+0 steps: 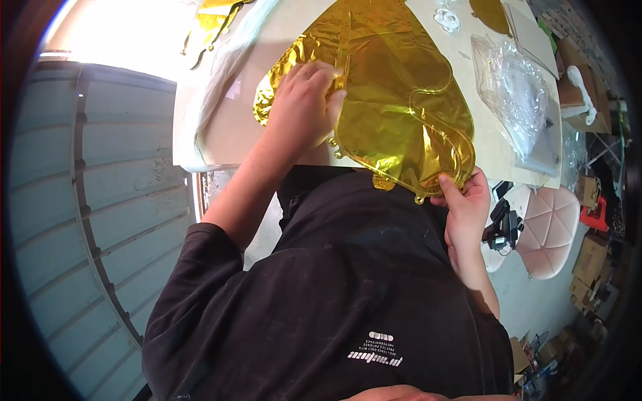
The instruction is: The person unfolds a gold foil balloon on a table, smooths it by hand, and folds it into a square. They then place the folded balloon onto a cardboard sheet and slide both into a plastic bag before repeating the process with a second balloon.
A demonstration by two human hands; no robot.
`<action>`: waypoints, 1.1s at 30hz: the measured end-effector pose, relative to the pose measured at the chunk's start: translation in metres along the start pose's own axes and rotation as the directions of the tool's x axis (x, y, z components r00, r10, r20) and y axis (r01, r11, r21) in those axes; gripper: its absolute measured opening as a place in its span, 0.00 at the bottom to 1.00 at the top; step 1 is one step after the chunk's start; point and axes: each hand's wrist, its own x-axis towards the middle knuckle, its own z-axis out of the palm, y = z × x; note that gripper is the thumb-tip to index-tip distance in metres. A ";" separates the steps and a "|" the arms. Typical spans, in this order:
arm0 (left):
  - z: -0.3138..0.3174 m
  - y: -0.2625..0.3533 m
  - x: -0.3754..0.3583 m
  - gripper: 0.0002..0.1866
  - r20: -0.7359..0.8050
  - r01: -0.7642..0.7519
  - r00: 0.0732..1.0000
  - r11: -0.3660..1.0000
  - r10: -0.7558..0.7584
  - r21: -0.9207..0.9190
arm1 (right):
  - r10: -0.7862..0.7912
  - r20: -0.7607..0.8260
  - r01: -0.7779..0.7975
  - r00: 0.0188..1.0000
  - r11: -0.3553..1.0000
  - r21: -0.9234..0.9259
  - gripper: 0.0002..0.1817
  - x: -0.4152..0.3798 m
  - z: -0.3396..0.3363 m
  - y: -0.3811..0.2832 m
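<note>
Fingers of my right hand point(466, 200) clamped on the rim of a flat gold foil piece point(394, 107), over the pale table's point(231, 144) near edge.
Around it: translucent plastic sheeting point(224, 77) left, white string coil point(447, 20) beyond, to the right; my left hand point(305, 97) covers some foil, fingers bent, grip unclear to me. Foil glossy, creased, round-lobed, seamed. Crumpled clear plastic bag point(516, 87) right, contents unclear; brown cardboard boxes point(591, 258) past the table.

Padded chair point(550, 230) near cardboard boxes point(591, 259)

Pale table point(495, 147) — gold foil shape point(388, 60), crinkled clear plastic point(518, 93), white coil point(447, 20)
</note>
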 end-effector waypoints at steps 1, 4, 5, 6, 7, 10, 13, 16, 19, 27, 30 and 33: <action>0.002 -0.002 -0.001 0.17 0.000 -0.030 1.000 0.999 0.030 0.014 | 0.006 -0.008 -0.006 1.000 1.000 -0.011 0.15 0.000 0.001 -0.001; 0.003 0.000 -0.001 0.17 -0.006 -0.072 0.997 0.997 0.072 0.035 | 0.014 -0.013 -0.014 1.000 1.000 -0.017 0.16 0.000 0.003 -0.004; 0.002 0.001 0.000 0.18 -0.007 -0.076 0.997 0.996 0.076 0.050 | 0.024 -0.014 -0.024 1.000 1.000 -0.013 0.16 0.000 0.003 -0.005; 0.003 0.003 0.001 0.18 -0.006 -0.079 0.997 0.995 0.079 0.065 | 0.021 -0.012 -0.021 1.000 1.000 -0.014 0.16 0.000 0.002 -0.005; 0.004 0.003 0.001 0.18 -0.008 -0.079 0.997 0.995 0.079 0.065 | 0.022 -0.003 -0.022 1.000 1.000 -0.007 0.16 0.000 0.001 -0.004; 0.008 0.004 0.002 0.19 -0.040 -0.106 0.993 0.990 0.110 0.090 | 0.028 0.004 -0.028 1.000 1.000 -0.001 0.17 -0.001 0.001 -0.005; 0.010 0.004 0.003 0.19 -0.009 -0.114 0.993 0.991 0.115 0.066 | 0.037 0.002 -0.037 0.999 0.999 -0.001 0.18 -0.003 0.000 -0.005; 0.012 0.004 0.003 0.19 0.026 -0.127 0.992 0.987 0.125 0.101 | 0.042 0.003 -0.042 0.999 0.999 -0.001 0.18 -0.002 -0.001 -0.003; 0.010 0.006 0.005 0.19 0.029 -0.125 0.992 0.988 0.123 0.094 | 0.042 0.010 -0.042 0.999 0.999 0.005 0.19 0.000 -0.002 -0.001; 0.012 0.009 0.009 0.21 0.044 -0.118 0.992 0.988 0.114 0.102 | 0.006 -0.019 -0.005 1.000 1.000 0.017 0.19 0.004 -0.002 0.003; 0.013 0.009 0.008 0.22 0.042 -0.123 0.992 0.987 0.119 0.100 | -0.023 -0.052 0.025 0.998 0.999 0.034 0.18 0.006 0.000 0.004; 0.012 0.008 0.007 0.21 0.047 -0.102 0.994 0.989 0.098 0.105 | -0.018 -0.071 0.024 0.997 0.995 0.096 0.16 0.005 0.002 0.004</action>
